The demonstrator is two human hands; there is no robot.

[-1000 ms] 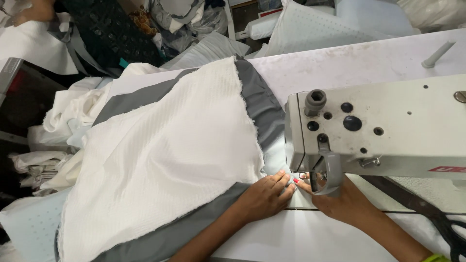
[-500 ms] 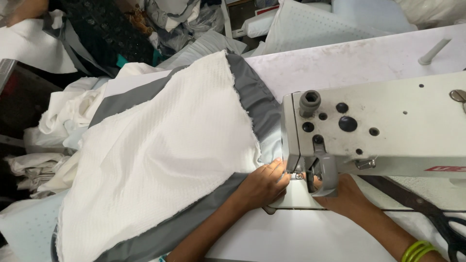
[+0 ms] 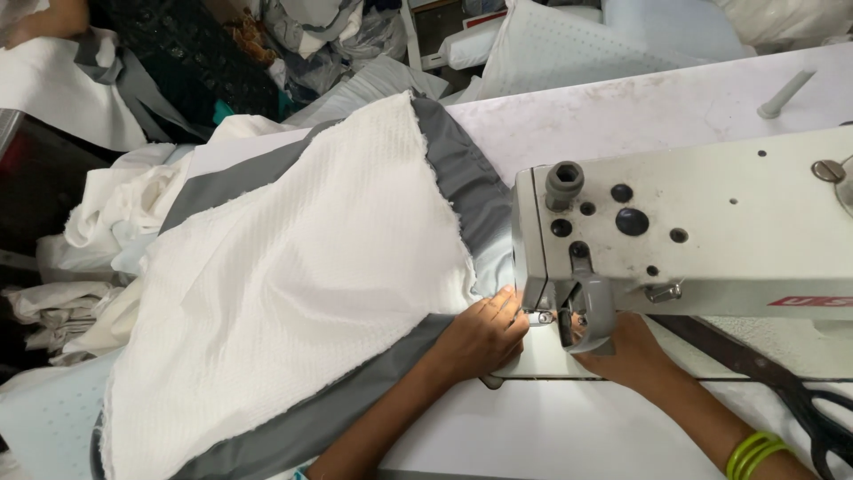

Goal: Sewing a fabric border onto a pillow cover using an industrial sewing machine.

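White cloth with grey border (image 3: 293, 284) lies spread over the worktop (image 3: 675, 107), left of the sewing machine (image 3: 693, 222). Left hand (image 3: 484, 333) presses its near edge flat, grip released; right hand (image 3: 626, 351) sits under the machine head, grip unclear.

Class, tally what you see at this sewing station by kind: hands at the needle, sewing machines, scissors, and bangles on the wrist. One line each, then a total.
Hands at the needle: 2, the left hand and the right hand
Sewing machines: 1, the white sewing machine
Scissors: 1, the black scissors
Bangles: 2, the green bangles
Total: 6
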